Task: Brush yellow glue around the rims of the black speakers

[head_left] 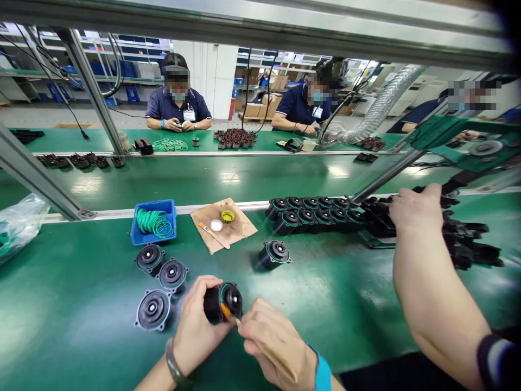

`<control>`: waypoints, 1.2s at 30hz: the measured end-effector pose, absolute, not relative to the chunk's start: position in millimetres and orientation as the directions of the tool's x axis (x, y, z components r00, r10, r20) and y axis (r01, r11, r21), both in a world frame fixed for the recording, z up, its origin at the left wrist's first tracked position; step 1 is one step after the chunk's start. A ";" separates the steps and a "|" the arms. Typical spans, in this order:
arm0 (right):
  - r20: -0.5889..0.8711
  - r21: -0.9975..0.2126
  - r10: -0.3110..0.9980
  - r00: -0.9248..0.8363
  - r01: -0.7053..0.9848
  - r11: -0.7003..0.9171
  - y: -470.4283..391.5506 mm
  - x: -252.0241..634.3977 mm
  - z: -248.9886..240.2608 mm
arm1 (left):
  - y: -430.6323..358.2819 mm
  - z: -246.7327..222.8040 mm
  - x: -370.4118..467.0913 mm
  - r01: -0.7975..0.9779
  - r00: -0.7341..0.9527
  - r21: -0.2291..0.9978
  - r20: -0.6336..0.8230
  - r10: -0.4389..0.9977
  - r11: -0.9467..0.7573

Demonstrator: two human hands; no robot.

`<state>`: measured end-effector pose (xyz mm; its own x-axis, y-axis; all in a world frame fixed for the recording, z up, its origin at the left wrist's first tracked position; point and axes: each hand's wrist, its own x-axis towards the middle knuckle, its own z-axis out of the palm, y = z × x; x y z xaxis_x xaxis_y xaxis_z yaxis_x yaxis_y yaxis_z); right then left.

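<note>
My left hand (201, 312) is wrapped round a black cylindrical motor housing (212, 304), tilted so its round end with a green O-ring (222, 293) faces right. My right hand (271, 331) pinches a small brush (226, 311) by its pale handle. Its orange bristles touch the housing's end beside the ring. To the left stand three similar housings (152, 308) with green rings. Another single housing (277, 254) stands beyond my right hand.
A blue bin (174, 231) holds green rings. Cardboard (244, 231) carries a yellow cap (228, 216), a white lid (216, 225) and another brush (215, 237). Rows of housings (303, 220) line the back right. A co-worker's arm (427, 271) reaches in from the right. Metal frame posts (44, 168) stand ahead.
</note>
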<state>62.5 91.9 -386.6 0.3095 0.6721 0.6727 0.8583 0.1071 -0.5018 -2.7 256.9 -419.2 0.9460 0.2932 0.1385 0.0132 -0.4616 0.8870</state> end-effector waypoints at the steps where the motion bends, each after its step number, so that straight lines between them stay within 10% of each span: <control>1: 0.665 -0.490 0.692 0.280 0.864 0.121 90.7 63.3 -385.4 | 257.3 -417.3 -2.2 0.047 0.950 0.909 0.088 0.300 -0.413; 18: 0.676 -0.370 0.725 0.135 0.913 0.175 66.8 81.2 -374.6 | 261.8 -418.4 -5.0 0.054 0.995 0.998 -0.052 0.090 -0.016; 28: 0.740 -0.629 -0.036 0.671 0.711 0.314 49.9 80.0 -388.1 | 283.0 -437.0 -3.0 0.078 0.981 0.993 -0.092 -0.172 -0.090; 36: 0.646 -0.690 -0.137 0.751 0.651 0.316 33.2 71.5 -399.8 | 241.5 -439.3 -4.3 0.169 0.942 0.802 0.038 0.332 -0.573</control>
<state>71.5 33.2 -399.8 0.7508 -0.1368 0.6462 0.6514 0.3161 -0.6898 -4.3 241.5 -439.3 0.9424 0.3322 0.0383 0.1693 -0.5729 0.8020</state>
